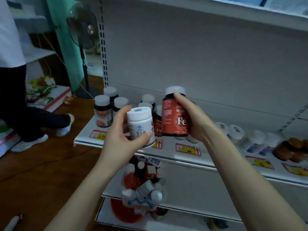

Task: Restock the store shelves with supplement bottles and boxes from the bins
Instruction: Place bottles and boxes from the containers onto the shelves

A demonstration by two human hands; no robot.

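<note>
Lowest and nearest, under the wrists, lies a blurred heap of bottles (141, 185). The left hand (120, 132) curls its fingers (124, 111) round a white bottle (140, 125). Just right of it, the right hand (192, 120) grips a red Fe bottle (174, 120) over the shelf (168, 147). Dark bottles (102, 112) stand beyond the fingers.

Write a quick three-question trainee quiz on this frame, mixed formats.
1. True or false: the left hand grips a white bottle.
2. Which hand grips the red bottle marked Fe? A. left B. right C. neither
3. Fill in: the red bottle's cap is ___.

Key:
1. true
2. B, the right hand
3. white
</note>
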